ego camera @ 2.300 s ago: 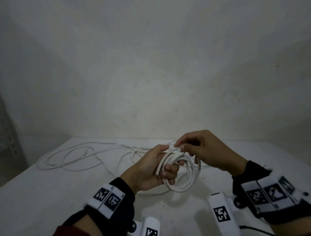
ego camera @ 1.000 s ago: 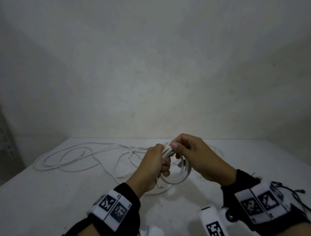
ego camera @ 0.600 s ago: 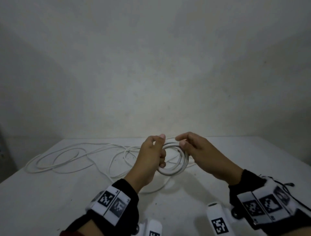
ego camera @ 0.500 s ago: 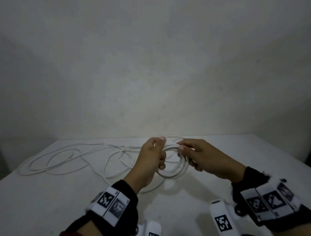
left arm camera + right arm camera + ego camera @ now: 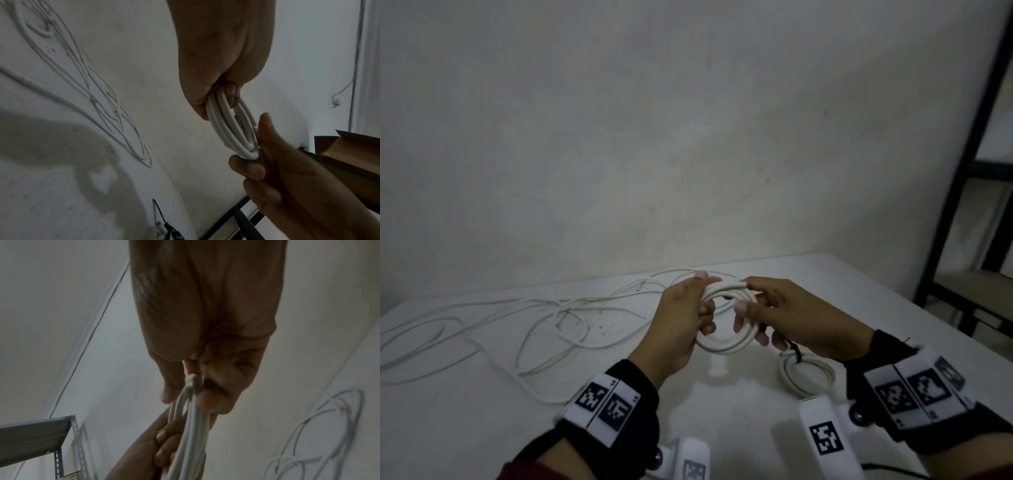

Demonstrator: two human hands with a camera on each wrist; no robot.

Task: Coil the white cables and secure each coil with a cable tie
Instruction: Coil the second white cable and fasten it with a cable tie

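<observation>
A coil of white cable [image 5: 726, 344] hangs above the white table [image 5: 465, 428], held between both hands. My left hand [image 5: 702, 308] grips its left side, thumb on top and fingers curled through the loop. My right hand [image 5: 750, 310] pinches the right side, with the cable's end lying under the thumb. In the left wrist view the coil [image 5: 232, 126] runs from the left hand down to the right hand's fingers [image 5: 248, 168]. The right wrist view shows the coil [image 5: 191, 418] edge-on. More loose white cable [image 5: 558, 308] sprawls over the table's left half.
A second white coil [image 5: 806, 375] with a black tie [image 5: 796, 354] lies on the table under my right wrist. A black cable tie [image 5: 159, 212] lies near the table's edge. A dark metal rack [image 5: 962, 205] stands at the right, a wall behind.
The right hand stopped laying loops and now pinches the coil's right side. The head view swung right, bringing the tied coil and the rack into sight.
</observation>
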